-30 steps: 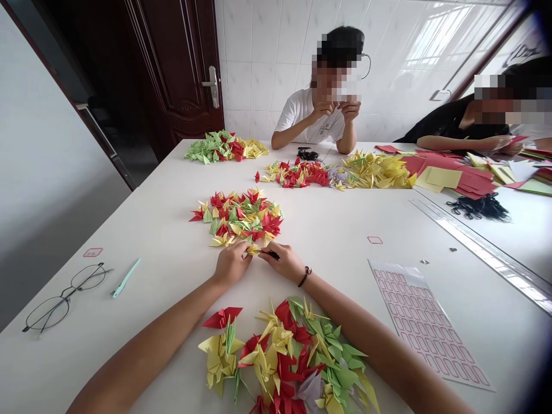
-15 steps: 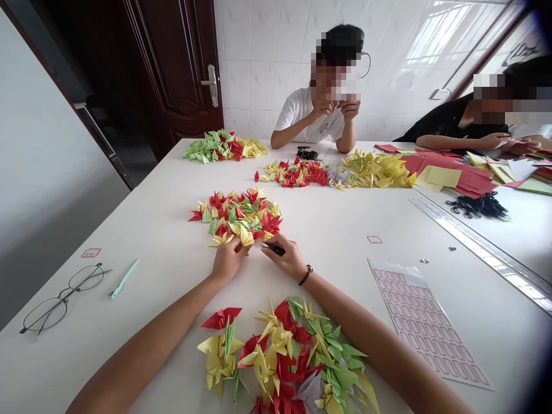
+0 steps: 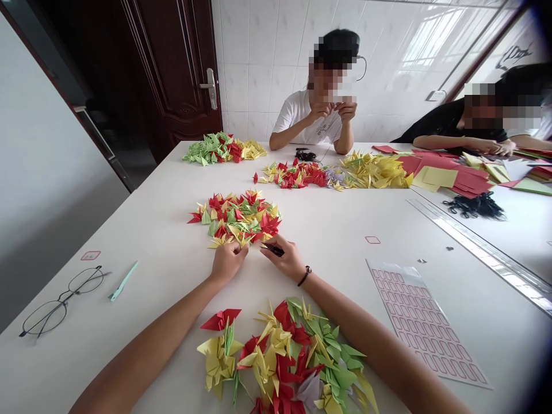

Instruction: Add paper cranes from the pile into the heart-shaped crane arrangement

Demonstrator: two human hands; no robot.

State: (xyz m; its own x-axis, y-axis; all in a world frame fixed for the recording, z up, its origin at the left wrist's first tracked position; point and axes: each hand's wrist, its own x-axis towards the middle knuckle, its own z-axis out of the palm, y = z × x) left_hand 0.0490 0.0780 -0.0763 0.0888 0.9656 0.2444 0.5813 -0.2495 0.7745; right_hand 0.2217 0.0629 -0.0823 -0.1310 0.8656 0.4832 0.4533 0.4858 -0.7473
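My left hand (image 3: 229, 260) is closed in a pinch at the near edge of a pile of folded paper cranes (image 3: 241, 215) in red, yellow and green. What lies between its fingertips is too small or hidden to make out. My right hand (image 3: 287, 259), with a dark band at the wrist, is closed around a small black pointed tool (image 3: 274, 249). The tool's tip points left toward my left fingers, a short gap away. Between my forearms lies a nearer heap of larger paper cranes (image 3: 280, 356), red, yellow, green and a few pale purple.
Eyeglasses (image 3: 64, 300) and a mint-green stick-like tool (image 3: 123, 280) lie left. At right are a label sheet (image 3: 425, 322), a ruler (image 3: 478, 253) and black cords (image 3: 474, 207). More crane piles (image 3: 302, 173) and coloured paper (image 3: 457, 175) lie toward two co-workers.
A yellow crane that stood up at my left fingertips no longer shows there. My left fingers have drawn closer together. The right hand keeps the black tool, almost still.
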